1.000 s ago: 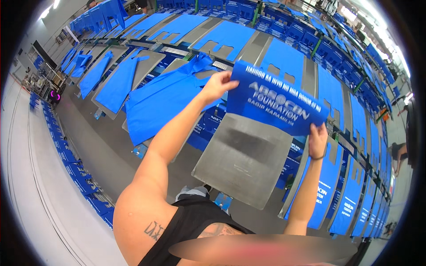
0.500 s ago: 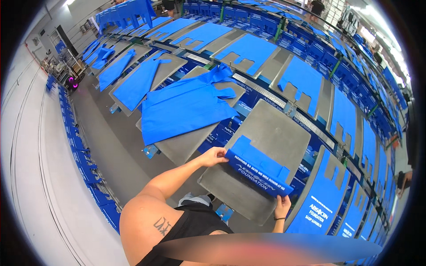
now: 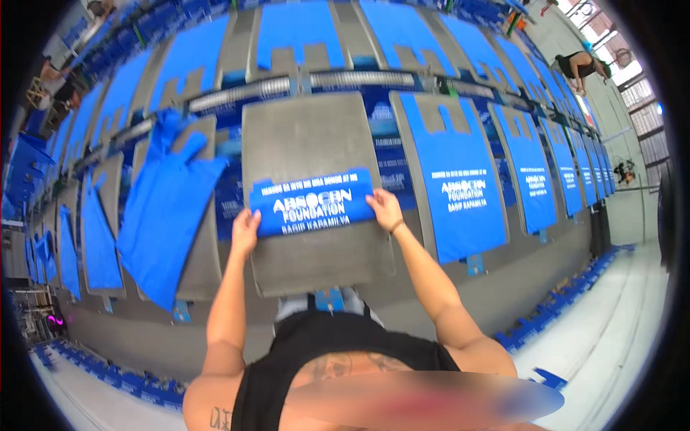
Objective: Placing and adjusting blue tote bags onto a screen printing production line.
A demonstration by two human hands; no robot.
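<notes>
Between my two hands is a blue fabric bag (image 3: 310, 194) with white printing facing up. It spans a grey flat printing board (image 3: 309, 136), over its middle, and looks folded or curled, since its handle end does not show. My left hand (image 3: 246, 228) pinches the bag's left side, near the board's left edge. Closed on the opposite side is my right hand (image 3: 385, 209), at the board's right edge. Whether the bag touches the board, I cannot tell.
Unprinted crumpled blue bags (image 3: 169, 208) lie on boards to my left. Printed flat bags (image 3: 454, 172) lie on boards to my right. A far row holds more blue bags (image 3: 302, 32), beyond a metal rail (image 3: 363, 80). A person (image 3: 578, 66) is at the far right.
My view has turned to the right, so the board now sits straight before me. The bag has gone from slanting to nearly level, and more of its printing shows. Both hands still grip it.
</notes>
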